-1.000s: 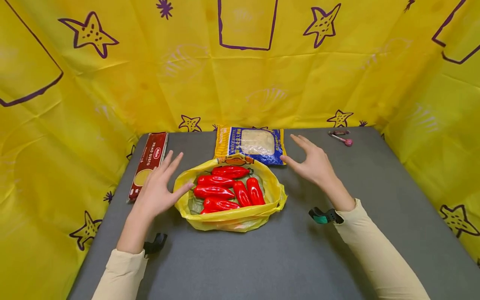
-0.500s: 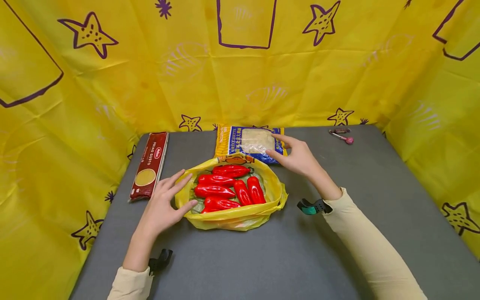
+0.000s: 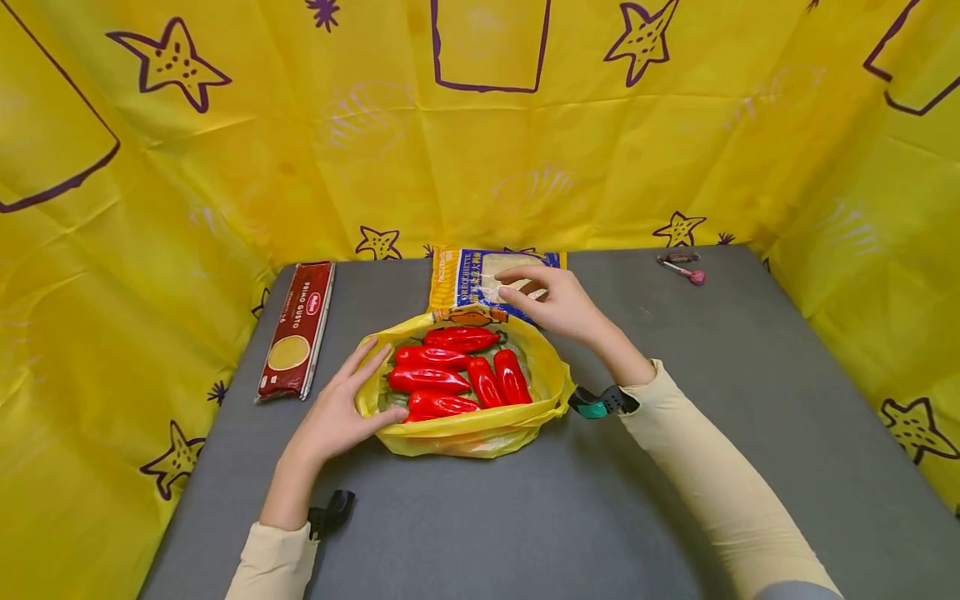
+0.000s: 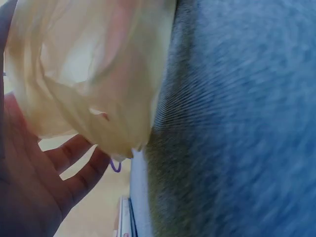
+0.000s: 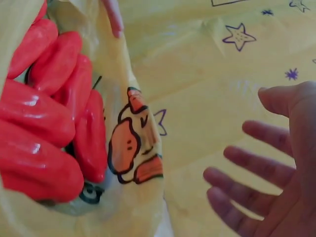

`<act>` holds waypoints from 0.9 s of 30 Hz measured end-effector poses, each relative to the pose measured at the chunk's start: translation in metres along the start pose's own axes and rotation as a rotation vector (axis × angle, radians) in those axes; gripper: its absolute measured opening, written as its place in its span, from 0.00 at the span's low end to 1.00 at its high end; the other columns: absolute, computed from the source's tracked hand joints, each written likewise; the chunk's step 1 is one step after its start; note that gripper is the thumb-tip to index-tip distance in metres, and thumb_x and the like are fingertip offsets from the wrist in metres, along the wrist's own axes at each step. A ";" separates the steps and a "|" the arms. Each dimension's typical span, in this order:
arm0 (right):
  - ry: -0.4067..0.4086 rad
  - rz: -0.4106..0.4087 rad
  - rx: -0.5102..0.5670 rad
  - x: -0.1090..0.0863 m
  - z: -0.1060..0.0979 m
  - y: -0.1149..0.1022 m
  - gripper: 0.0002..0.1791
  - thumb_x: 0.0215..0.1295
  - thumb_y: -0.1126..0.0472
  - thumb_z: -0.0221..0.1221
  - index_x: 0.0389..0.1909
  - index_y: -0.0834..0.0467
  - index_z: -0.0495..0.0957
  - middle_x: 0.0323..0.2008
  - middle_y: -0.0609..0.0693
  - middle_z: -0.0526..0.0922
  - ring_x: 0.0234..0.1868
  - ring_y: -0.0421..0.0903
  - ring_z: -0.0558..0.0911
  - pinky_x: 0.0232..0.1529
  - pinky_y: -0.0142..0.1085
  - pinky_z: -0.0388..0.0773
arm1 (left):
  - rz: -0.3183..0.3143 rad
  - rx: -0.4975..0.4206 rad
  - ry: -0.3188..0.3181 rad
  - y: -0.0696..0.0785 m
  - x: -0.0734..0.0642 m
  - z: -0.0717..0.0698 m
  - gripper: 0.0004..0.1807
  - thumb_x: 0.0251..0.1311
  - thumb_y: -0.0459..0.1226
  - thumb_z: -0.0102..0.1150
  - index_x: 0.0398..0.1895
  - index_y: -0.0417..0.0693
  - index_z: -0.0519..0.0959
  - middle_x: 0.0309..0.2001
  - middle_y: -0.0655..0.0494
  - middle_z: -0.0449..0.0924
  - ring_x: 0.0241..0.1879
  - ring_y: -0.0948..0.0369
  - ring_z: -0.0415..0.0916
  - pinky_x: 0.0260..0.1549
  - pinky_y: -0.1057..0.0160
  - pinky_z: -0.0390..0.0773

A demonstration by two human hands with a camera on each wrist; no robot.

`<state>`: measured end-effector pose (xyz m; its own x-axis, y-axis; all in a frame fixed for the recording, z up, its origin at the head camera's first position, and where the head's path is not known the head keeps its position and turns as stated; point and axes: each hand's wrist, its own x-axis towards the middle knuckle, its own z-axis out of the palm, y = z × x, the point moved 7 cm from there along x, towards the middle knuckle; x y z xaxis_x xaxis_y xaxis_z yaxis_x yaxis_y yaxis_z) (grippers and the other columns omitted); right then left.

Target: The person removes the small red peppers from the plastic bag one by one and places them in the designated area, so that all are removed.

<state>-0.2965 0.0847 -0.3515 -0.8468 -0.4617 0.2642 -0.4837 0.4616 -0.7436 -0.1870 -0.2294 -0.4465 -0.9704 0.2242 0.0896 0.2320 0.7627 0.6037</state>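
A yellow plastic bag (image 3: 465, 442) stands wide open mid-table, holding several shiny red peppers (image 3: 427, 381). At its left side is my left hand (image 3: 333, 421), fingers spread along the rim and thumb over the near edge. The left wrist view shows those fingers lying against the thin bag wall (image 4: 98, 98). My right hand (image 3: 558, 304) hovers behind the bag, over a blue and yellow orecchiette pasta packet (image 3: 446, 279), partly covering it. Its fingers are loosely bent and apart, with nothing between them in the right wrist view. A cartoon print (image 5: 126, 143) marks the bag's far rim.
On the left of the table lies a long dark-red pasta packet (image 3: 296, 325). A pink lollipop (image 3: 697, 277) and a small wrapped candy (image 3: 681, 257) are at the back right. Yellow patterned cloth (image 3: 480, 167) walls in the grey table (image 3: 480, 525) behind and at both sides.
My left hand has moved right and down from beside the red packet to the bag's left rim. My right hand has swung left over the orecchiette packet. The bag and peppers have stayed put.
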 end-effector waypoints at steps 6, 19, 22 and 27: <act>-0.026 -0.124 0.059 0.016 0.019 -0.013 0.14 0.76 0.57 0.64 0.57 0.57 0.88 0.51 0.53 0.89 0.42 0.49 0.89 0.44 0.47 0.87 | -0.019 -0.025 -0.016 -0.004 -0.003 0.007 0.62 0.54 0.60 0.78 0.87 0.56 0.53 0.88 0.55 0.41 0.82 0.38 0.48 0.70 0.27 0.61; -0.163 -0.149 0.100 0.043 0.069 -0.026 0.14 0.73 0.61 0.67 0.55 0.59 0.88 0.46 0.53 0.90 0.38 0.49 0.89 0.43 0.48 0.86 | -0.045 -0.064 -0.040 -0.007 -0.010 0.010 0.75 0.45 0.63 0.82 0.88 0.53 0.43 0.88 0.60 0.35 0.81 0.37 0.48 0.69 0.25 0.61; -0.171 -0.151 0.175 0.044 0.078 -0.026 0.14 0.71 0.62 0.69 0.54 0.59 0.88 0.45 0.53 0.91 0.36 0.54 0.89 0.43 0.48 0.86 | -0.050 -0.064 -0.039 -0.008 -0.008 0.010 0.76 0.44 0.63 0.83 0.89 0.56 0.40 0.88 0.59 0.35 0.80 0.37 0.50 0.68 0.25 0.62; -0.196 -0.168 0.306 0.041 0.094 -0.024 0.15 0.70 0.65 0.69 0.55 0.62 0.88 0.46 0.54 0.91 0.38 0.56 0.90 0.43 0.41 0.87 | -0.060 -0.060 -0.047 -0.010 -0.006 0.010 0.78 0.44 0.64 0.82 0.89 0.58 0.37 0.88 0.58 0.34 0.80 0.37 0.51 0.67 0.23 0.62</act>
<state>-0.2991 -0.0170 -0.3805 -0.6886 -0.6614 0.2973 -0.4988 0.1344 -0.8562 -0.1823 -0.2318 -0.4611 -0.9779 0.2085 0.0160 0.1680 0.7380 0.6536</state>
